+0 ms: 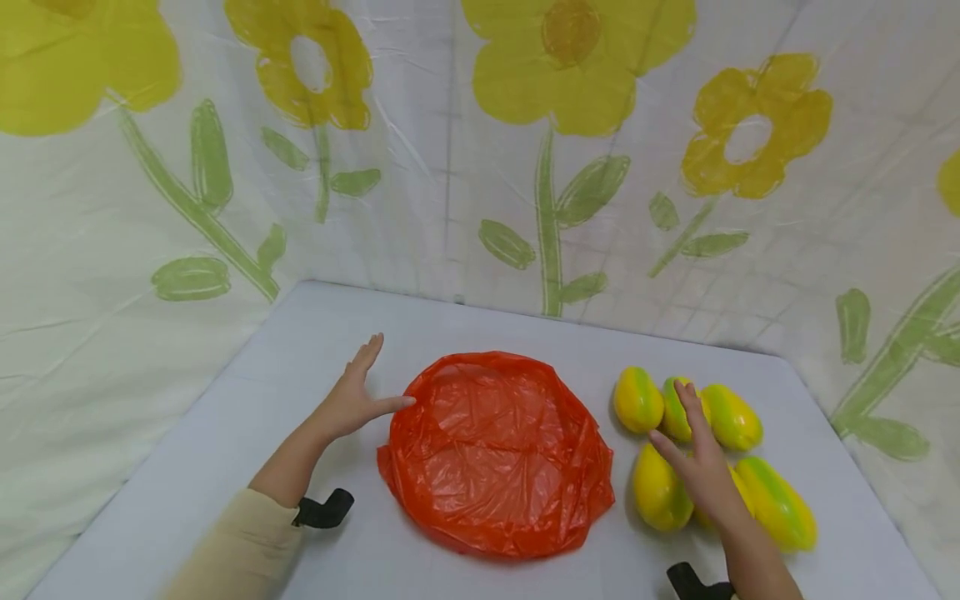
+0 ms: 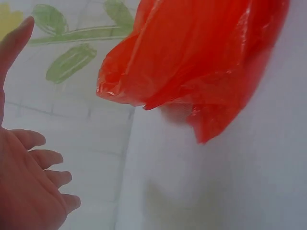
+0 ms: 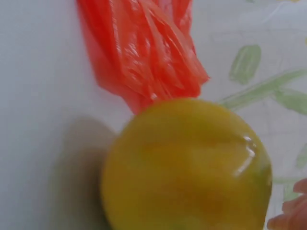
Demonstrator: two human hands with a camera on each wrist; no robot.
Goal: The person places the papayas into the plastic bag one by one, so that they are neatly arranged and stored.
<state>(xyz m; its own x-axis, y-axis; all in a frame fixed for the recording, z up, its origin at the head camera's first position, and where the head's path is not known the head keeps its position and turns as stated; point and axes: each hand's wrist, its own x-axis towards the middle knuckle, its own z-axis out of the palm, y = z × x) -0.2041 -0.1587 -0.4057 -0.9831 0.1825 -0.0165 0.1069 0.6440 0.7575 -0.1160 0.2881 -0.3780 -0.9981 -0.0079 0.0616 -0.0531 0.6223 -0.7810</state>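
A red plastic bag (image 1: 495, 454) lies spread in a rough round on the table, its mouth facing up. Beside its left rim is my left hand (image 1: 351, 402), fingers extended and thumb spread toward the bag; in the left wrist view the palm (image 2: 29, 191) holds nothing. My right hand (image 1: 708, 477) hovers over several shiny yellow fruits with green streaks (image 1: 658, 487), shaped like mangoes or papayas. Its thumb and fingers are spread apart, and it partly hides some fruits. One yellow fruit (image 3: 187, 167) fills much of the right wrist view, with fingertips (image 3: 293, 211) at the edge.
The white table (image 1: 315, 333) reaches back to a hanging sheet (image 1: 420, 208) printed with yellow flowers. More fruits (image 1: 731, 417) lie at the back of the group, right of the bag. A black strap piece (image 1: 326, 508) sits at my left wrist.
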